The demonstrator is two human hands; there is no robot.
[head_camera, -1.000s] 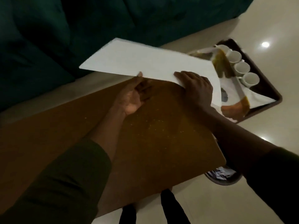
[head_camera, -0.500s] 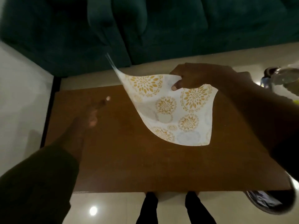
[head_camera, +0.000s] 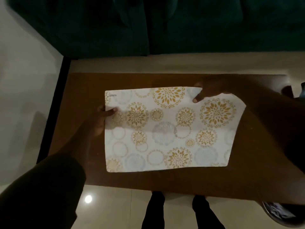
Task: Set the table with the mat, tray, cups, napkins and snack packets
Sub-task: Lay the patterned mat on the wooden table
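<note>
Left hand (head_camera: 100,120) and right hand (head_camera: 210,92) pinch the mat (head_camera: 165,131) (bin (head_camera: 280,213) contents unclear).

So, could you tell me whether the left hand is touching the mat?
Touching. The head view shows the left hand gripping the mat at its left edge, its thumb lying on the printed side.

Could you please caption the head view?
Left hand and right hand pinch the floral mat by its edges over the wooden table.
</note>
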